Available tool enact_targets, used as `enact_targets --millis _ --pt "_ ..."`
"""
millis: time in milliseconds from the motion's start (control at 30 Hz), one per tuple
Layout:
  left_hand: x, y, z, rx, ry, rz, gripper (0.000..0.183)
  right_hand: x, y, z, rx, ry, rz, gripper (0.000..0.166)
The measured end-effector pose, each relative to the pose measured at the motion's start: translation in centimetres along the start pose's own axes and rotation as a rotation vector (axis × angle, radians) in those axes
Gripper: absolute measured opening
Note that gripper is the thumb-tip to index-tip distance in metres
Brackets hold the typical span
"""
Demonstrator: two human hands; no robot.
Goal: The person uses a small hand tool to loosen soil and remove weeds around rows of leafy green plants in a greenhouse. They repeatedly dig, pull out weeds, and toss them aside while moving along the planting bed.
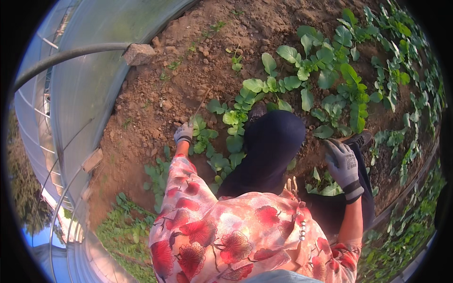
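Note:
My left hand (183,133), in a grey work glove with a dark cuff, reaches down to the soil beside a small leafy plant (201,136). A thin brown stalk (201,102) slants up from near its fingertips; whether the fingers grip it cannot be made out. My right hand (344,166) wears a matching glove bearing print. It hovers by my right leg and dark shoe (361,139), thumb apart from bent fingers, with nothing visible in it. Broad-leaved green plants (332,109) grow just beyond that hand. My bent knee (276,131) in dark trousers stands between the hands.
Bare clumpy soil (152,99) stretches to the plastic greenhouse film (92,67) at left. A curved metal pipe (70,53) meets a concrete block (139,54), and another block (92,160) sits lower. Denser rows of greens (417,92) run along the right; more greens (124,226) grow lower left.

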State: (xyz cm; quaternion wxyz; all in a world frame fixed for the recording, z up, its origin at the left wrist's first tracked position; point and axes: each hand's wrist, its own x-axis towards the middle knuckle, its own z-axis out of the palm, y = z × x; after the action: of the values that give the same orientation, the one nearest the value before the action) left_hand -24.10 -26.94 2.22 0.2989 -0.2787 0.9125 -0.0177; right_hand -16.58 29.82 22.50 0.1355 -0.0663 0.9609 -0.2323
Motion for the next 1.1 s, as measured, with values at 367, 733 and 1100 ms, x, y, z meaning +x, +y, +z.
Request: enact_targets --millis 367,733,1100 --pt "3.5 20.6 -11.4 -0.245 0.015 0.250 0.066 1.4 -1.5 -1.8 0.069 0.040 -0.009 0.045" --pt "10.5 38.4 -18.7 -0.065 0.244 0.405 0.056 3.6 -0.9 -2.0 0.122 -0.006 0.090 0.045" --pt "10.5 22.6 -10.2 -0.040 0.122 0.197 0.063 2.8 -0.2 -1.7 0.113 0.005 0.091 0.045"
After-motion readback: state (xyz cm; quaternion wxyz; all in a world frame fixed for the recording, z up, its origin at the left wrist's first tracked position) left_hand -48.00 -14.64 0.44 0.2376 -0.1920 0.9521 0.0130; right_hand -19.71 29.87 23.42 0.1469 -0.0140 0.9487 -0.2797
